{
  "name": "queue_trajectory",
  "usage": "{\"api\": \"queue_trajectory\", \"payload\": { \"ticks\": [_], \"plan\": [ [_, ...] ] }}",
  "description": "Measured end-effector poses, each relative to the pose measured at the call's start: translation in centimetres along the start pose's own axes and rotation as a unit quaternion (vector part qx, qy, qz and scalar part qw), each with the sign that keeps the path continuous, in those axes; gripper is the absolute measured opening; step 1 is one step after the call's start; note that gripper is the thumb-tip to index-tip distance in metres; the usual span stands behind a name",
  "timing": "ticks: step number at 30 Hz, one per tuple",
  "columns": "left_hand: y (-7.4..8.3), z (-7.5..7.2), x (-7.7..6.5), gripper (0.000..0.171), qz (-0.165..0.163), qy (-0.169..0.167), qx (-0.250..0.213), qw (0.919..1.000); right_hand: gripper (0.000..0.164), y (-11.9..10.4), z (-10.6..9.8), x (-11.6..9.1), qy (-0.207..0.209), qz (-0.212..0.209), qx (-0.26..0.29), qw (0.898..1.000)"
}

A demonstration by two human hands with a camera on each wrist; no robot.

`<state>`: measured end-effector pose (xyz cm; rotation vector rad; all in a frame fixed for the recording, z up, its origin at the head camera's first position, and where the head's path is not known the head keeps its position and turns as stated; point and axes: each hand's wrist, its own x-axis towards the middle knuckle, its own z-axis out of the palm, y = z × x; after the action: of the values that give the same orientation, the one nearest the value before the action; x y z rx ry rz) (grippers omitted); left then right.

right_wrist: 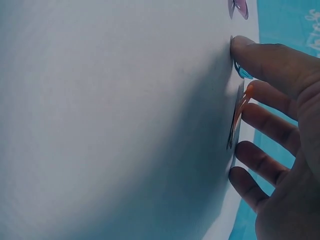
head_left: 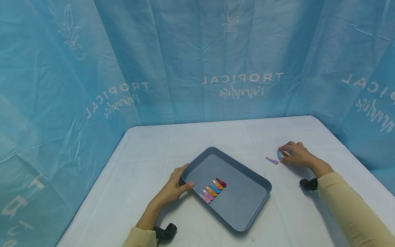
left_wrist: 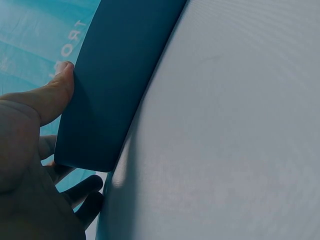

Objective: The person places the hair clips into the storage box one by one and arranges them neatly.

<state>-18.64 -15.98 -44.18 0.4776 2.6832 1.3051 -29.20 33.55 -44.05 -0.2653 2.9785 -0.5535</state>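
My left hand (head_left: 172, 187) grips the left corner of a grey-blue tray (head_left: 247, 209), thumb over the rim and fingers along the outside. In the left wrist view the thumb rests at the edge of the tray (left_wrist: 110, 90). Inside the tray, several snap hair clips lie in a slanting row, from a red hair clip (head_left: 220, 182) to a pink hair clip (head_left: 204, 198). To the tray's right, my right hand (head_left: 297, 155) pinches a blue hair clip (right_wrist: 243, 71) by its ends, close over the table. An orange hair clip (right_wrist: 242, 107) is by the other fingertips.
A purple hair clip (head_left: 272, 160) lies on the white-covered table (head_left: 148, 157), left of my right hand. Blue printed curtains (head_left: 185, 61) hang behind and at both sides of the table. Each wrist carries a black camera mount (head_left: 166, 233).
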Motion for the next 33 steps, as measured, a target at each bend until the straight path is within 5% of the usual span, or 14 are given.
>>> {"api": "queue_trajectory", "payload": {
  "ticks": [19,33],
  "plan": [
    [-0.2,-0.1,0.1,0.082,0.016,-0.006,0.001,0.9999,0.057,0.0,0.0,0.5,0.011,-0.005,-0.007,1.000],
    [-0.1,0.0,0.1,0.081,0.012,0.002,0.000,0.9999,0.050,-3.2,-2.0,-1.1,0.045,-0.080,-0.001,0.996]
  ]
}}
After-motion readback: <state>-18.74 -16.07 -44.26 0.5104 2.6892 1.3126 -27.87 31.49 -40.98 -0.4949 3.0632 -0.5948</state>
